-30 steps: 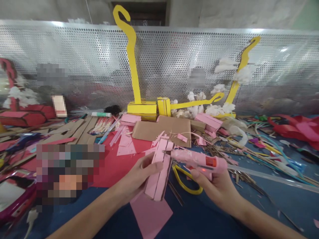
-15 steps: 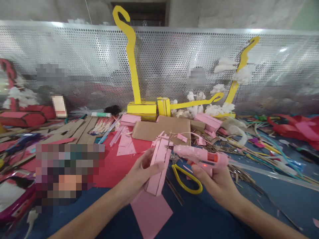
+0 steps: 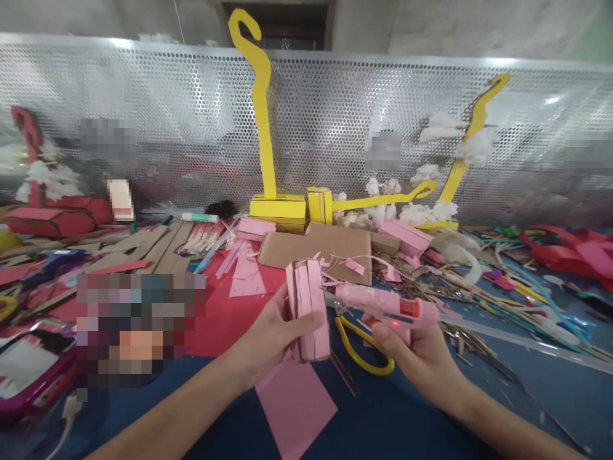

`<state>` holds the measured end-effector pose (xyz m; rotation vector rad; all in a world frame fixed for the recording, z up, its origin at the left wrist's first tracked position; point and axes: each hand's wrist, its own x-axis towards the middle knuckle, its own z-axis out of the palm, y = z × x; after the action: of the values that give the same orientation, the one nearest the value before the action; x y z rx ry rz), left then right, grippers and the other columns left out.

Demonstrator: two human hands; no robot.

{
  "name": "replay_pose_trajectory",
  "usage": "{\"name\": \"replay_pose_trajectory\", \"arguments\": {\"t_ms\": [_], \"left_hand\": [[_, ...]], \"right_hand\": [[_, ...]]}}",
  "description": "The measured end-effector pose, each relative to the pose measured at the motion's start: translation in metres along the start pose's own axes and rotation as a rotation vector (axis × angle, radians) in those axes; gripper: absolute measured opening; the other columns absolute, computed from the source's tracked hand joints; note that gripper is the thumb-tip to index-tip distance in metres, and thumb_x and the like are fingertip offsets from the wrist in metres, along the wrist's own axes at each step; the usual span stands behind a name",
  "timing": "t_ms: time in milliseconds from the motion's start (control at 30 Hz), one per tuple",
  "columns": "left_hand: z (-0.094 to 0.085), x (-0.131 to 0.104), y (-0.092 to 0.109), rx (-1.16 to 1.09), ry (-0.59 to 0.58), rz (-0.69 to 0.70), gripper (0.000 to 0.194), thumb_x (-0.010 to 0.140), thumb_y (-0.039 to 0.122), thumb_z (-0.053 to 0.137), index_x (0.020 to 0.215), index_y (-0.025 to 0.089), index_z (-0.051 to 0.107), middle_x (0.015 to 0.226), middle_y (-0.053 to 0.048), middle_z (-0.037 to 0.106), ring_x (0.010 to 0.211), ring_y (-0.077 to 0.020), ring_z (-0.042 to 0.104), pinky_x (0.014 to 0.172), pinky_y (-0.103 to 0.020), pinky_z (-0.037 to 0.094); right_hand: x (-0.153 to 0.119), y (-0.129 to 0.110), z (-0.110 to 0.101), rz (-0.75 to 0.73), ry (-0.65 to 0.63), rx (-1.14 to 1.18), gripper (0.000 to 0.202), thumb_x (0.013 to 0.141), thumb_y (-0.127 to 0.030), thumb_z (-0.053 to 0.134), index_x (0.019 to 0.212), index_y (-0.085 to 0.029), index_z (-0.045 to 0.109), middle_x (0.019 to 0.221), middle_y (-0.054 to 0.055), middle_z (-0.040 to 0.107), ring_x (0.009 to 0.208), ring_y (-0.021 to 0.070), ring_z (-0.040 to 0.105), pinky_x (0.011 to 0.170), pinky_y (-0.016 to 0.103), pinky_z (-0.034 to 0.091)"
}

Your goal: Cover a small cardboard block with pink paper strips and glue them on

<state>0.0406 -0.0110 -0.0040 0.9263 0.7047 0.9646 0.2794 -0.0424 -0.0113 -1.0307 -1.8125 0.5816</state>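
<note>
My left hand (image 3: 282, 326) grips a small box covered in pink paper (image 3: 313, 294), thumb across its front face and fingers behind it. Brown cardboard edges show along the box's seams. In my right hand (image 3: 416, 351) is a pink hot glue gun (image 3: 383, 303) with a lit red light, its nozzle pointing left at the box's right edge. A clear glue stick (image 3: 507, 338) runs out of the gun's back. Below the gun lie scissors with a yellow handle (image 3: 364, 348), partly hidden. A pink paper sheet (image 3: 297, 409) rests under the box.
Yellow hook-shaped pieces on box bases (image 3: 278, 206) stand along a perforated metal panel (image 3: 316, 115). Red paper (image 3: 215, 319) and cardboard (image 3: 282, 249) lie behind my hands. Sticks and paper scraps (image 3: 498, 300) litter the right side. A purple-edged device (image 3: 43, 393) sits at left.
My left hand has turned the pink box, so a different side and its cardboard seams face me. The glue gun's nozzle stays near the box's right edge. The whole view has shifted slightly.
</note>
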Motion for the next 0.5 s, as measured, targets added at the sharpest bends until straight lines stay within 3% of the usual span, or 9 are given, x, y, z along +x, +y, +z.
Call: {"name": "replay_pose_trajectory", "arguments": {"t_ms": [233,500], "left_hand": [[-0.0001,0.0000,-0.0036,0.023,0.018,0.008,0.058,0.078,0.034,0.086,0.125,0.017,0.058,0.127,-0.015,0.068,0.113,-0.0282,0.066,0.095,-0.039,0.052],[-0.0046,-0.0024,-0.0043,0.169,0.076,0.066,0.063,0.073,0.029,0.090,0.126,0.021,0.058,0.114,-0.009,0.071,0.104,-0.0247,0.066,0.086,-0.035,0.054]], "right_hand": [[0.0007,-0.0026,-0.0016,0.003,0.046,-0.029,0.027,0.099,-0.036,0.059,0.116,-0.021,0.075,0.090,0.005,0.079,0.073,0.0200,0.073,0.065,0.026,0.062],[-0.0020,0.0001,-0.0023,0.014,0.026,-0.049,0.031,0.099,-0.034,0.059,0.124,-0.023,0.073,0.091,0.005,0.080,0.091,0.0258,0.076,0.079,0.033,0.066]]}}
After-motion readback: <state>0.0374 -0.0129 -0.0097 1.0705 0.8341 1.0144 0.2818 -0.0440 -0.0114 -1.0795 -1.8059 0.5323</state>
